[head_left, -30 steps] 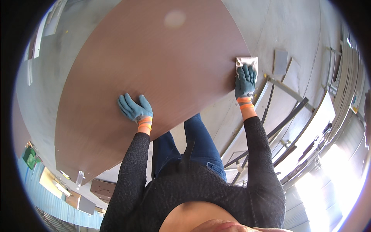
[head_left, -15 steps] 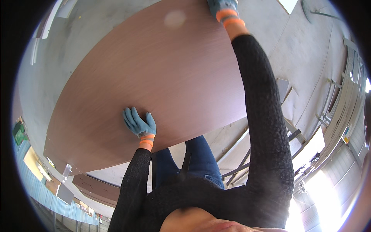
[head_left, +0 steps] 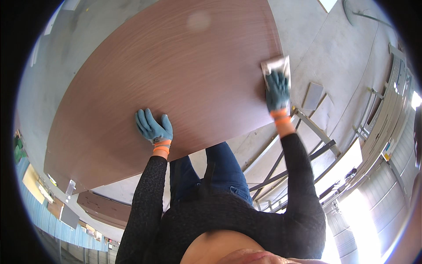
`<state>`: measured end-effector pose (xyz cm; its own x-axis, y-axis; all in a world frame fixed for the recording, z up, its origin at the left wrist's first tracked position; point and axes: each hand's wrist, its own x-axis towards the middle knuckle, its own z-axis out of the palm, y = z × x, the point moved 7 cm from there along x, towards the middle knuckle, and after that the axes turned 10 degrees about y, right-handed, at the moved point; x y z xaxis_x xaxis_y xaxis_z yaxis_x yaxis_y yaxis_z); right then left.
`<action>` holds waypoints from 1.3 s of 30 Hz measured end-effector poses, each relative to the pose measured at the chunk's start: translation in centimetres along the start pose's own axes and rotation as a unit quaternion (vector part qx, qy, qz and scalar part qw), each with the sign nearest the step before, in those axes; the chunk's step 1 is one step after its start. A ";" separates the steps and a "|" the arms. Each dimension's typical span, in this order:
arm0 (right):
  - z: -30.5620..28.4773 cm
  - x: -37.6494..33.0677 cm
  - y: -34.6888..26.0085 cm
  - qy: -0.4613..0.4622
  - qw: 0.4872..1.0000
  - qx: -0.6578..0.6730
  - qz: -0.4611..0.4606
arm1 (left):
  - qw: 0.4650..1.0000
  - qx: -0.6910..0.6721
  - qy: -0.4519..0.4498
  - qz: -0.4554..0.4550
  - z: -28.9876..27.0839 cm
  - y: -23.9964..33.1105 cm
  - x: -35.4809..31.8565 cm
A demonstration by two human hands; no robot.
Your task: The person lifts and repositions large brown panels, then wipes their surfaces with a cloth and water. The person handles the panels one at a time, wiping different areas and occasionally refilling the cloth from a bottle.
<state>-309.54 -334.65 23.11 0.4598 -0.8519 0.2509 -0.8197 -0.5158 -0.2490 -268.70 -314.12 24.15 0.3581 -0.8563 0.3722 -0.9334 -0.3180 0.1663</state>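
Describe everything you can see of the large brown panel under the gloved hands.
The large brown panel has a smooth-looking, wood-toned face with fine, partly curved streaks and a soft sheen; whether it is wood or laminate cannot be told. It lies face up in front of the person, its edges bowed by the fisheye view and its far end cut off by the picture. The gloved left hand rests on it with fingers spread; the gloved right hand lies on a pale, shiny cloth at its right edge.

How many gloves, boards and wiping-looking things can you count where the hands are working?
Blue-grey gloves with orange cuffs: 2
Large flat brown board: 1
Pale, shiny cloth-like piece: 1
Total: 4
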 end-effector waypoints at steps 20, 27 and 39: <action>3.8 -2.8 -17.3 -0.022 0.998 -0.044 -0.027 | 0.970 -0.241 0.009 -0.033 -4.8 -3.9 -3.7; 6.5 -3.3 -26.8 -0.035 0.997 -0.004 -0.061 | 0.961 -0.248 -0.020 -0.124 -15.3 -11.6 -13.9; 16.6 -18.5 -80.7 -0.131 0.825 0.139 -0.532 | 0.965 -0.131 0.099 -0.205 -26.8 -21.7 -20.6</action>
<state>-246.21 -278.79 23.00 0.9564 0.1243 0.2644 0.1880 -0.9546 -0.2312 -255.15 -278.66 37.35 0.7178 -0.5780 0.3881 -0.6832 -0.4777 0.5523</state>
